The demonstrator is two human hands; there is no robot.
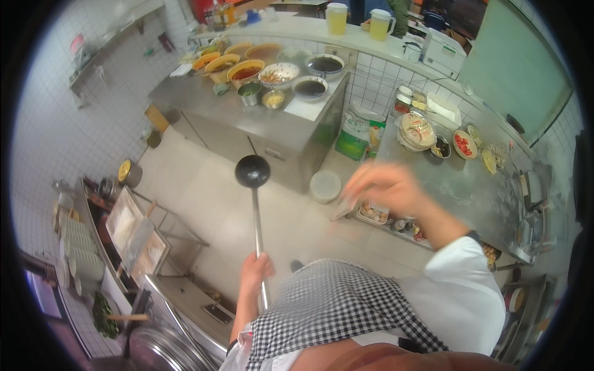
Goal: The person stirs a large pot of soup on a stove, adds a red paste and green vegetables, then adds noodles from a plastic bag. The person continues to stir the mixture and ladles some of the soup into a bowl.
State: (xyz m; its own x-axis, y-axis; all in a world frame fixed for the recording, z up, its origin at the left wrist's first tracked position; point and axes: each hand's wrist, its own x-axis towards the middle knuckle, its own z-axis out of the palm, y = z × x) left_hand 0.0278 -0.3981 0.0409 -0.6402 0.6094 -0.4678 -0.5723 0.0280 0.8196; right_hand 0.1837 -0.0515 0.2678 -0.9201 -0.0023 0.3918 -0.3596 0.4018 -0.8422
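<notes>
My left hand (256,270) grips the long metal handle of a ladle (256,208). Its dark, round bowl points away from me over the tiled floor, and the handle's near end passes beside my checked apron (320,301). My right hand (385,188) is raised in front of the right-hand steel worktable (445,199), blurred, with its fingers bent downward. Below its fingertips is a pale, smeared shape; I cannot tell whether it is something held. Under that hand, a tray of eggs (372,213) sits on the table's lower shelf.
Ahead, a steel counter (222,113) carries several bowls of sauces and toppings. A lidded white bucket (325,187) and a green-and-white sack (355,132) stand on the floor. On the left are a floury board with a rolling pin (137,236), stacked plates (81,250) and a large metal pot (162,350).
</notes>
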